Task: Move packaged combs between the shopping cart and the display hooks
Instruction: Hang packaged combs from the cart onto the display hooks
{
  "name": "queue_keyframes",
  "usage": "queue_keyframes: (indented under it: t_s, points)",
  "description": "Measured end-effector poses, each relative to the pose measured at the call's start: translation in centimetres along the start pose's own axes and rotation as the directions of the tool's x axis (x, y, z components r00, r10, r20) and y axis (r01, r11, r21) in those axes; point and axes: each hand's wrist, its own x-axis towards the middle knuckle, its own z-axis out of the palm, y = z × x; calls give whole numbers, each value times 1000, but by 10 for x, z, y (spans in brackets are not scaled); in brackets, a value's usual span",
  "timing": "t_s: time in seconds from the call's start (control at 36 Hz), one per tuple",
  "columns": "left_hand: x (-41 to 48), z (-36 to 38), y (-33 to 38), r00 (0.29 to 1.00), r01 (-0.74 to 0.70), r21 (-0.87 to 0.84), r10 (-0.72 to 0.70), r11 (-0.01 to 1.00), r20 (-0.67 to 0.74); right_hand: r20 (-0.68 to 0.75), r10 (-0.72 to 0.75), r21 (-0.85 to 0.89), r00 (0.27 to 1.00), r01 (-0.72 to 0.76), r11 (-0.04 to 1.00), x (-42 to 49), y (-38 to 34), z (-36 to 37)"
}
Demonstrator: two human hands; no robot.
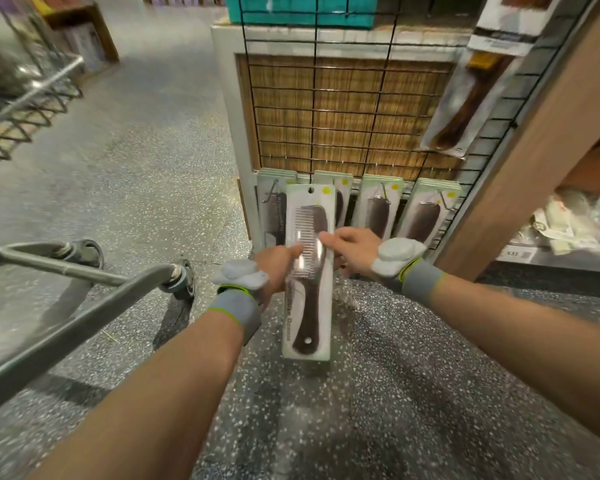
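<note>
A packaged comb [309, 289], dark brown on a pale green card, stands upright in front of the low display hooks [381, 194]. My left hand [276, 268] grips its left edge, thumb on the front. My right hand [352, 249] pinches its right edge near the comb's teeth. The card's hang hole is at the top, just before the second hook from the left. Behind it, more packaged combs [426, 216] hang in a row on the black wire grid [343, 109].
The shopping cart's frame and wheels [94, 268] are at the left, its wire basket [25, 109] higher up. A larger packaged brush [465, 102] hangs at upper right. A wooden shelf upright [534, 147] stands on the right, with goods behind it. Speckled floor lies below.
</note>
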Motion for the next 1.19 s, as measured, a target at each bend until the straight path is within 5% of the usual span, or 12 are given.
queue_keyframes:
  t_s: [0.31,0.92,1.19]
  points:
    - [2,3,-4,994,-8,65,15,998,-111,-31,52,-67,998,-54,996,-14,6,-2]
    - [10,18,-9,992,-97,264,116,960,-56,-106,129,-78,986,-137,988,2,22,-8]
    - [17,22,-13,990,-111,224,127,968,-56,-109,119,-68,987,-126,990,10,26,-8]
